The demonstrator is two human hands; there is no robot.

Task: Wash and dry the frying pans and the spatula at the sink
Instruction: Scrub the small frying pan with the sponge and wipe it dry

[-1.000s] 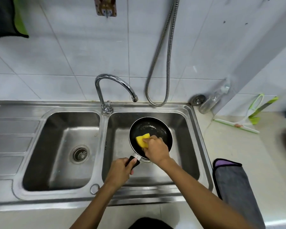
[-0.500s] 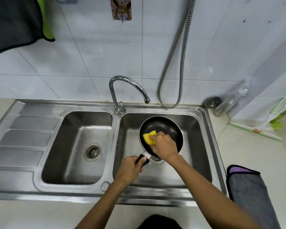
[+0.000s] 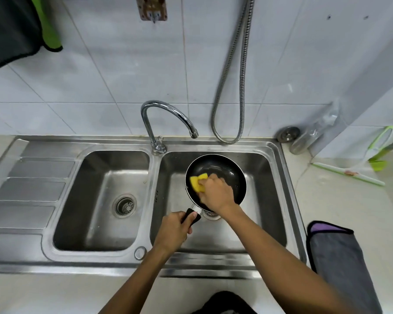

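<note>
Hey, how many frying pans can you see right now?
1. The frying pan is in the right basin, its handle gripped by the left hand, the right hand scrubbing it with a sponge. Others may be off-frame.

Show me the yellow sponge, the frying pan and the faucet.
yellow sponge (image 3: 194,183), head view, its bare left end.
frying pan (image 3: 234,177), head view, black inner surface, right side.
faucet (image 3: 158,148), head view, its base at the rim.

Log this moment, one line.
wash step | left hand grips handle | right hand holds sponge in frying pan | right basin
</note>
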